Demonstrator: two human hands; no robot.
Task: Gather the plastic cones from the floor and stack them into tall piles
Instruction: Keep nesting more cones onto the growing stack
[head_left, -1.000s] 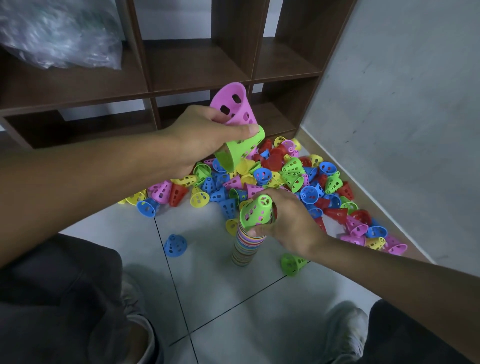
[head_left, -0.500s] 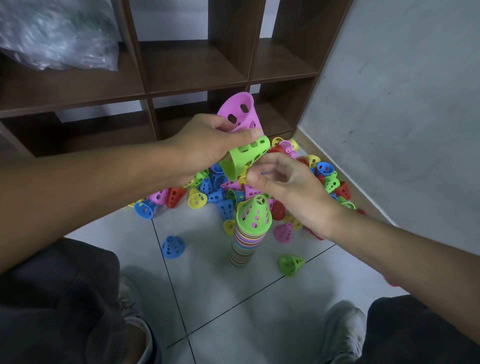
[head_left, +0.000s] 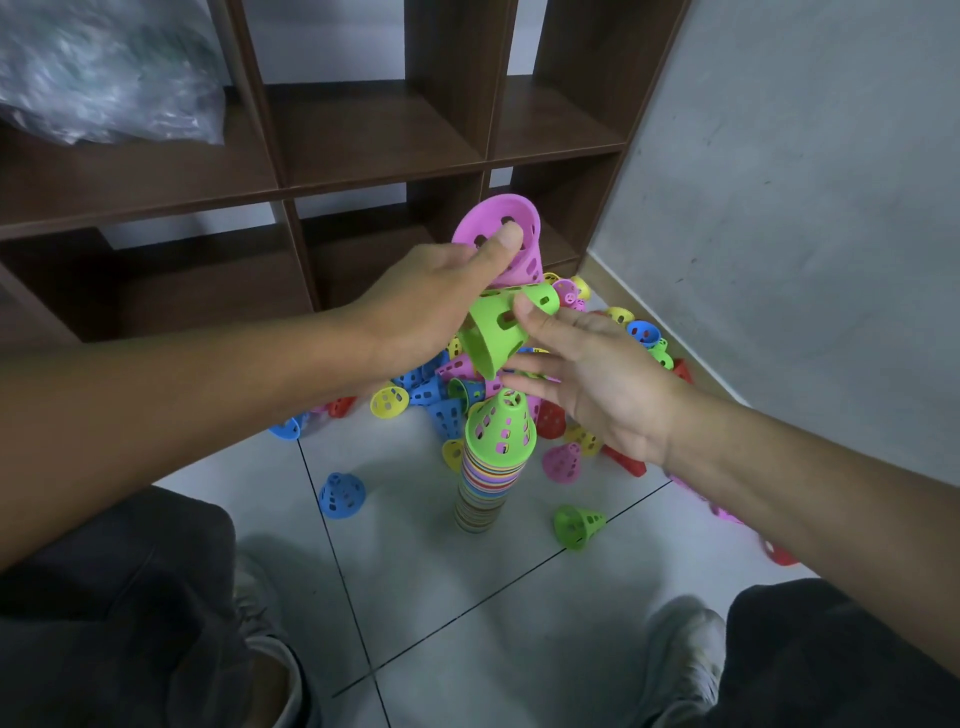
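Head view: left hand (head_left: 431, 306) raised above the floor (head_left: 441, 597), gripping a pink cone (head_left: 511, 234) with thumb pressed on its wall, and a green cone (head_left: 498, 327) tucked beneath it, wide mouth tilted down and toward the camera. Right hand (head_left: 592, 384) just beside, fingers (head_left: 540, 325) extended and fairly wide, tips touching the green cone, not yet wrapped round it. Directly below, a tall multicoloured stack (head_left: 491, 467) standing upright on the floor, capped by a green cone, with a loose heap of cones (head_left: 639, 332) behind it against the wall (head_left: 779, 208) and the foot of a brown shelf unit (head_left: 374, 145); a blue cone (head_left: 340, 496) and another green cone (head_left: 576, 526) lying apart, nearer. Step in hand, seemingly: passing the green cone across for stacking. Next move calls for closing round it, turning the mouth downward, centring over the stack's tip and lowering gently to avoid toppling the pile.
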